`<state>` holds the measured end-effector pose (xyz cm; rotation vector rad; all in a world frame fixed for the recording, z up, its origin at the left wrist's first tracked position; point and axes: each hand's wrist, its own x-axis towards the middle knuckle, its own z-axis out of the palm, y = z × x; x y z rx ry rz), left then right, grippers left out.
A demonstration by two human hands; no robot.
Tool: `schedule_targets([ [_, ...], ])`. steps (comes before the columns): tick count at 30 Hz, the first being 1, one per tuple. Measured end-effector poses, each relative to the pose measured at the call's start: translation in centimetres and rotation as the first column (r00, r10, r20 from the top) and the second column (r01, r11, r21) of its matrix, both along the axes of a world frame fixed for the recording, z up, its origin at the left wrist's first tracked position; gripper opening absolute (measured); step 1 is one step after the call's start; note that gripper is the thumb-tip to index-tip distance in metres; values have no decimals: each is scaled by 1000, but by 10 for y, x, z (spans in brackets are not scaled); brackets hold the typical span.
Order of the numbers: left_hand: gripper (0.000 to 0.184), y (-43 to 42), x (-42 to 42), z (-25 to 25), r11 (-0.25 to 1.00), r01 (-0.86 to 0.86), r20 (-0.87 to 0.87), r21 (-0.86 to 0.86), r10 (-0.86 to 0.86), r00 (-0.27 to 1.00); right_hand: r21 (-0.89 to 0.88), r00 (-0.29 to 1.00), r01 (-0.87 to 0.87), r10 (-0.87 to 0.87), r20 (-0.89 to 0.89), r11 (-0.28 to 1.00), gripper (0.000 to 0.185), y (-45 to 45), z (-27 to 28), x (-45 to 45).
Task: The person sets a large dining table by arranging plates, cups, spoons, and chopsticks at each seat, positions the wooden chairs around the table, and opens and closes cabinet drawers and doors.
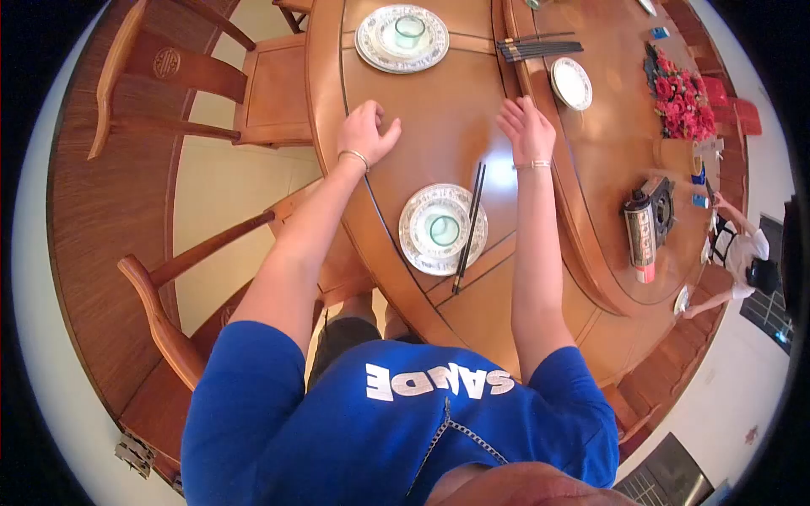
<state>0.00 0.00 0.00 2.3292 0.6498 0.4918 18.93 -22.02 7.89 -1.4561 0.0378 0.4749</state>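
Note:
My left hand (369, 133) hovers at the table's left edge, fingers loosely bent and thumb apart, with nothing in it. My right hand (529, 131) is over the rim of the raised turntable (582, 169), palm partly turned up and fingers apart, also holding nothing. Nearer my body, a patterned plate (411, 244) carries a bowl with a green-tinted glass (444, 229) in it. A pair of black chopsticks (473, 215) leans across its right side. Beyond my right hand are a bundle of dark chopsticks (544, 52) and small white dishes (572, 83).
Another patterned plate (371, 46) with a glass stands at the far side. The turntable bears red flowers (682, 101), a gas canister (641, 236) and a portable stove (662, 202). Wooden chairs (194, 72) line the left. A person (742, 257) reaches over the table's far right.

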Motion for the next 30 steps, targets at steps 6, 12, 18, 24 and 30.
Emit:
schedule_targets([
  [6,33,7,-4,8,998,-6,-23,-59,4,1000,270,931,302,-223,-287,914,34,76,-34,72],
  [12,32,9,-6,4,999,17,13,-46,-16,1000,239,912,368,-299,-280,899,11,90,-49,87],
  [18,32,10,-6,8,999,12,-24,-52,-13,1000,202,894,448,-441,-83,871,10,95,-34,67],
  [24,33,9,-6,4,998,14,-25,-54,-15,1000,202,937,323,-343,71,925,14,96,-25,29],
  [30,33,10,-6,8,997,16,-32,-69,-18,999,206,977,50,-91,194,977,17,108,-26,-22],
])
